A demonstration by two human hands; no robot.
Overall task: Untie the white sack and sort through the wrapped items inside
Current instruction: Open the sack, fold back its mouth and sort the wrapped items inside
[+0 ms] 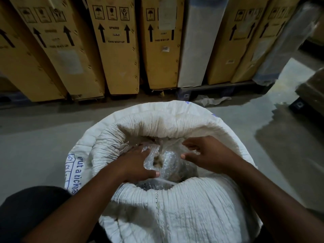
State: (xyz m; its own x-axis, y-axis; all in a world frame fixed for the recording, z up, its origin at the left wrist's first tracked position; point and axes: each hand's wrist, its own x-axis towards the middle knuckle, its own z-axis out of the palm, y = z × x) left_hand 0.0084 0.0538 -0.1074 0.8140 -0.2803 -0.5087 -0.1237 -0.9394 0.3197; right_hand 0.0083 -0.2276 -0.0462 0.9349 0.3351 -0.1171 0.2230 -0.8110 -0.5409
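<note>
A big white woven sack (175, 207) stands on the floor right below me, its mouth open and its rim rolled outward. Inside lie items wrapped in clear bubble wrap (166, 160), brownish through the plastic. My left hand (138, 163) is in the mouth, fingers pushed under the wrap and thumb pressing on its near side. My right hand (206, 155) hovers just to the right of the same bundle with fingers spread and bent, touching the wrap's edge. What lies deeper in the sack is hidden.
A row of tall yellow cardboard boxes (115, 46) with "this way up" arrows leans on pallets behind the sack, with a white-wrapped panel (198, 42) among them. A crumpled plastic scrap (212, 99) lies on the grey floor. A dark box (312, 88) stands at the right.
</note>
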